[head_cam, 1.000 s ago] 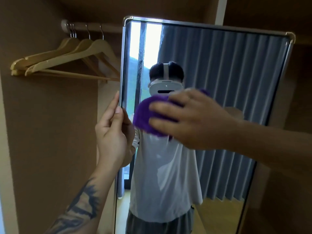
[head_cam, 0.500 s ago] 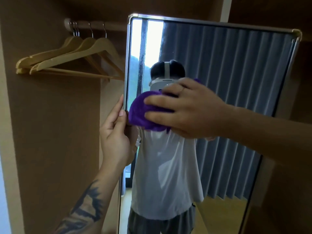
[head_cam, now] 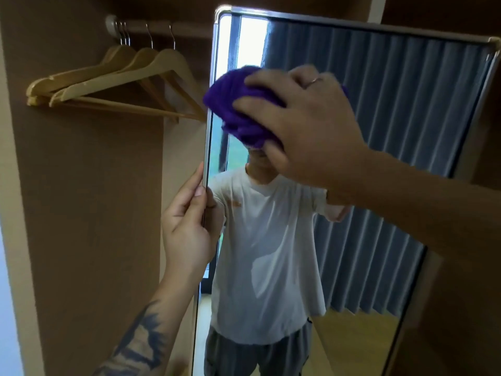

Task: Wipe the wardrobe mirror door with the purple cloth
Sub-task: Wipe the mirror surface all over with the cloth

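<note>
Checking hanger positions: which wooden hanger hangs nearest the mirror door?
The rightmost hanger, its hook last along the rail; its arm reaches toward the mirror door edge.

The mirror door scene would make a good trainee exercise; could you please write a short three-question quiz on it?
1. True or false: the right hand presses the purple cloth against the mirror door.
2. Where does the left hand hold the door? A) top edge B) left edge C) right edge
3. Fill in: wooden ____ hang on the rail to the left of the mirror.

Key: 1 true; 2 B; 3 hangers.
</note>
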`<state>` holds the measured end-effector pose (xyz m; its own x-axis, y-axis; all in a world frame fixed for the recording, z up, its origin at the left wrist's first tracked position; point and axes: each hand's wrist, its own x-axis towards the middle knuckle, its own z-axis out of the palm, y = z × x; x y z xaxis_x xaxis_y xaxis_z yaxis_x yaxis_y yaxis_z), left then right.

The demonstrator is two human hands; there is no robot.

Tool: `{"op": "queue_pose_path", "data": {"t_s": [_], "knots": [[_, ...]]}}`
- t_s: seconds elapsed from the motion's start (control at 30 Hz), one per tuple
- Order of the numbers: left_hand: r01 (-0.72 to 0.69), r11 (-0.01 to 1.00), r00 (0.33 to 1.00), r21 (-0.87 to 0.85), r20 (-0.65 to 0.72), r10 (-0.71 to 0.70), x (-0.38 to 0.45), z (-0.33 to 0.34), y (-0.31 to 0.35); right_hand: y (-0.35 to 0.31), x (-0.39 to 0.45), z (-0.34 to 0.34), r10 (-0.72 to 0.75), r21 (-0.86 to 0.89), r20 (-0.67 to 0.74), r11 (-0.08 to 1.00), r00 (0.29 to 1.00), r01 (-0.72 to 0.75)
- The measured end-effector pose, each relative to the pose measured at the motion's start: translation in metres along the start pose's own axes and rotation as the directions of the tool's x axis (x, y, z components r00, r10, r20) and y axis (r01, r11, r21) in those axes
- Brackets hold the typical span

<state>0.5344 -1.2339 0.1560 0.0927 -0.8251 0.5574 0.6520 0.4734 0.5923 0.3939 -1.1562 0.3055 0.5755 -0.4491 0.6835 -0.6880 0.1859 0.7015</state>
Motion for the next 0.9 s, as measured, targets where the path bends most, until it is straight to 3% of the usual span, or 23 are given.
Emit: {"op": "queue_pose_path", "data": {"t_s": [0.07,0.17,0.23,0.3,0.37,0.43,0.5,0.6,0.67,0.77,0.8,0.9], "knots": [[0.021,0.999,1.000,-0.028,-0.001,-0.021,-0.004,-0.003,-0.001,-0.014,-0.005,0.003,0.028,0.016,-0.027,1.000,0.999,-0.027],[0.042,0.998,0.999,-0.052,0.034,-0.040,-0.009,-0.009,-0.001,-0.043,-0.031,0.013,-0.314,0.057,0.003,0.948,0.949,0.314],[0.051,0.997,0.998,-0.051,0.050,-0.049,-0.012,-0.012,-0.004,-0.045,-0.037,0.013,-0.413,0.084,0.056,0.909,0.909,0.407],[0.084,0.994,0.996,-0.068,0.002,-0.084,-0.015,-0.016,-0.006,-0.034,-0.027,0.012,-0.307,0.070,0.015,0.950,0.952,0.305],[0.111,0.991,0.993,-0.074,-0.031,-0.114,-0.017,-0.018,-0.009,-0.024,-0.012,0.008,-0.073,0.052,-0.028,0.996,0.997,0.074],[0.101,0.994,0.994,-0.043,-0.032,-0.102,-0.019,-0.021,-0.011,-0.027,-0.009,0.007,0.084,0.073,-0.054,0.994,0.995,-0.080],[0.100,0.994,0.995,-0.051,-0.023,-0.101,-0.021,-0.023,-0.014,-0.044,-0.023,0.014,-0.059,0.050,-0.068,0.997,0.996,0.062],[0.112,0.992,0.994,-0.066,0.025,-0.111,-0.026,-0.025,-0.016,-0.057,-0.048,0.020,-0.406,0.094,0.013,0.910,0.914,0.403],[0.113,0.992,0.994,-0.062,0.016,-0.112,-0.026,-0.027,-0.016,-0.046,-0.045,0.020,-0.359,0.108,0.015,0.928,0.933,0.355],[0.113,0.993,0.994,-0.035,-0.001,-0.113,-0.027,-0.028,-0.018,-0.037,-0.038,0.017,-0.041,0.094,-0.037,0.995,0.998,0.044],[0.111,0.993,0.994,-0.034,0.004,-0.111,-0.027,-0.029,-0.018,-0.041,-0.042,0.018,-0.019,0.089,-0.051,0.996,0.999,0.024],[0.099,0.994,0.994,-0.055,0.047,-0.096,-0.029,-0.031,-0.019,-0.063,-0.066,0.025,-0.302,0.107,-0.017,0.947,0.953,0.302]]}}
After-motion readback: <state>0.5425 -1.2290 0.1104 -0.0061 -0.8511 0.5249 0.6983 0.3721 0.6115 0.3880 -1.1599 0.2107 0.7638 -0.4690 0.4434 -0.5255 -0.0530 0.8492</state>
